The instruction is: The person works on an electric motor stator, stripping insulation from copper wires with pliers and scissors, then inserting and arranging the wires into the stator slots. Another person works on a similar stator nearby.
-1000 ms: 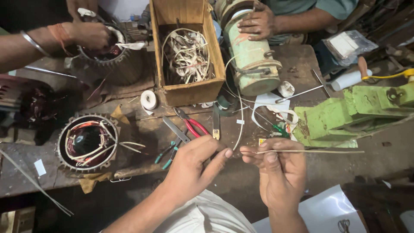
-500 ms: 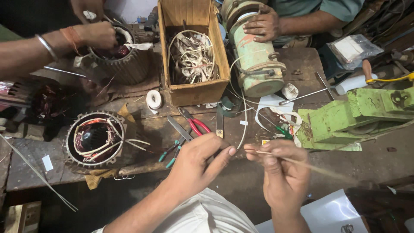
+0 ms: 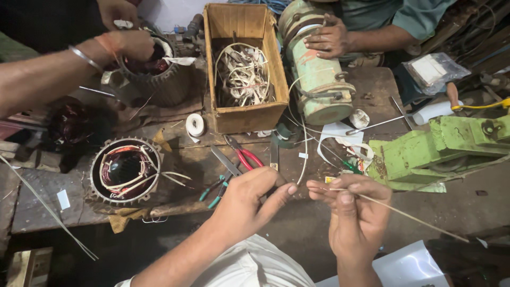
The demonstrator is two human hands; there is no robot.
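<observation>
My right hand (image 3: 355, 212) pinches a thin pale strand (image 3: 409, 217) that slants down to the right, over the bench edge. My left hand (image 3: 249, 199) is curled, its thumb and forefinger pinched at the strand's left end, close to the right fingertips. Just beyond my hands lie red-handled pliers (image 3: 245, 155) and a green-handled tool (image 3: 215, 190). A motor stator (image 3: 125, 170) with copper windings and loose leads sits to the left on the bench.
A cardboard box (image 3: 249, 114) of tangled wire stands at the middle back. Another person's hand (image 3: 329, 37) rests on a green cylindrical motor (image 3: 319, 79). A second person's hands (image 3: 133, 42) work on another stator (image 3: 159, 79). A green metal casting (image 3: 441, 151) lies right.
The strand, level a second ago, now slopes down to the right. My hands stay close together. The other person's hands have shifted a little at the far stator.
</observation>
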